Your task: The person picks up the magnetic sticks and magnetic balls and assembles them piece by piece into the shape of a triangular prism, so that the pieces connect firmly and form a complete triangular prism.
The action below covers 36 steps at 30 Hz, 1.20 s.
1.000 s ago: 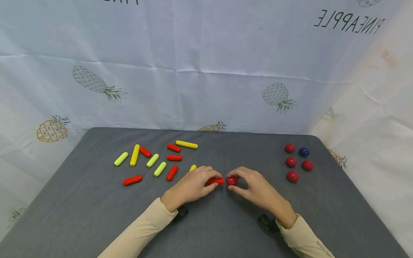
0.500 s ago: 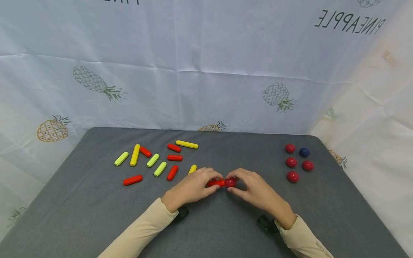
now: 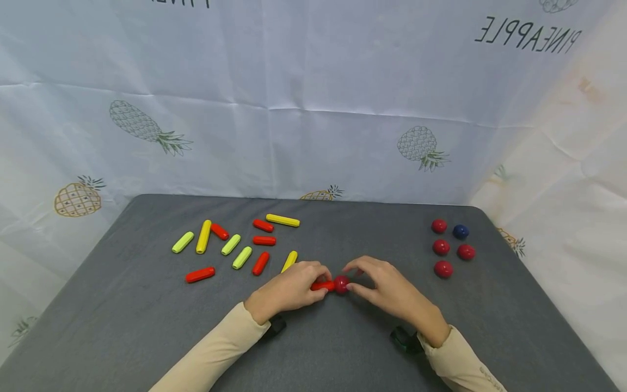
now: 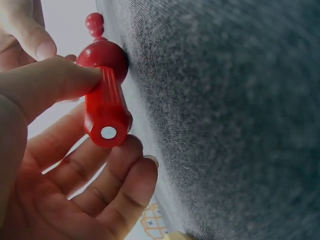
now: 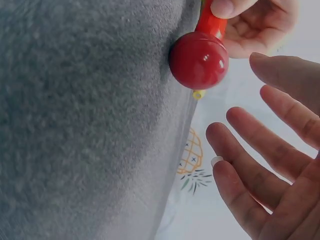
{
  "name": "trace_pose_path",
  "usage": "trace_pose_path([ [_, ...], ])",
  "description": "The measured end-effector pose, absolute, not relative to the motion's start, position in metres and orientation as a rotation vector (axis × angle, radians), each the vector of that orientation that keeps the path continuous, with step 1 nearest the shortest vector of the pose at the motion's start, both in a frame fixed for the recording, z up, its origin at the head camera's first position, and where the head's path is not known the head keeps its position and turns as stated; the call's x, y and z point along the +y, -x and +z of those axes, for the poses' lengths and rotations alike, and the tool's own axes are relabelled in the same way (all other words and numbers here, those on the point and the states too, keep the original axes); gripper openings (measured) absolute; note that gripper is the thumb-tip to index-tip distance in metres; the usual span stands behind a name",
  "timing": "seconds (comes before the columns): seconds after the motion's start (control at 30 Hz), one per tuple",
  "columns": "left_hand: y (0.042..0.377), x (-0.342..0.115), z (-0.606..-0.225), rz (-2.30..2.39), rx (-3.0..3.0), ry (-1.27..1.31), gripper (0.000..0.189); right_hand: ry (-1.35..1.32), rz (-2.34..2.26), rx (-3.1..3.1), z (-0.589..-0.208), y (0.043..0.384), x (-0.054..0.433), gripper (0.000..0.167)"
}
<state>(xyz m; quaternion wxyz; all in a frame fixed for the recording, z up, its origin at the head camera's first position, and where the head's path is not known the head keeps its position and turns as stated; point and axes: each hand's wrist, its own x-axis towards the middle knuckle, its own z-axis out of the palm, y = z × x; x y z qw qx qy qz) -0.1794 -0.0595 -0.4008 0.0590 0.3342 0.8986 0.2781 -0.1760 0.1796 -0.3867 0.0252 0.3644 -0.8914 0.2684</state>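
My left hand (image 3: 290, 285) pinches a short red rod (image 3: 321, 286) between thumb and fingers, low over the grey table. A round silvery disc shows in the rod's near end in the left wrist view. At its other end a shiny red ball (image 5: 199, 61) sits against the rod, in line with it. My right hand (image 3: 389, 286) is beside the ball with its fingers spread and nothing between them. In the right wrist view a gap shows between that hand's fingertips (image 5: 216, 131) and the ball.
Several red, yellow and light green rods lie at the left, among them a red rod (image 3: 200, 274) and a yellow rod (image 3: 289, 261) near my left hand. Several red balls (image 3: 443, 269) and a blue ball (image 3: 460, 232) lie at the back right. A pineapple-print cloth (image 3: 313, 152) hangs behind.
The rod and ball have come together, and both have moved slightly left and nearer me. My right hand has let go of the ball; my left still holds the rod.
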Motion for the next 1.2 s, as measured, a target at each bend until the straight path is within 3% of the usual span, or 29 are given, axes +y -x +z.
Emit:
trace_pose_path([
  [0.13, 0.180, -0.060, -0.401, 0.858, 2.691, -0.984, 0.017, -1.117, 0.825, -2.764, -0.386, 0.177, 0.183, 0.028],
  [0.5, 0.178, -0.061, -0.400, 0.851, 2.586, -0.968, 0.048, -1.034, 0.786, -2.768, -0.384, 0.177, 0.196, 0.028],
  [0.63, 0.178, -0.061, -0.400, 0.885, 2.541, -0.995, 0.046, -1.018, 0.781, -2.758, -0.383, 0.177, 0.202, 0.027],
  [0.9, 0.178, -0.062, -0.400, 0.912, 2.598, -0.928, 0.025, -0.946, 0.823, -2.746, -0.383, 0.181, 0.216, 0.028],
  [1.2, 0.178, -0.063, -0.399, 0.847, 2.684, -0.875, 0.026, -0.898, 0.826, -2.764, -0.379, 0.185, 0.230, 0.030],
])
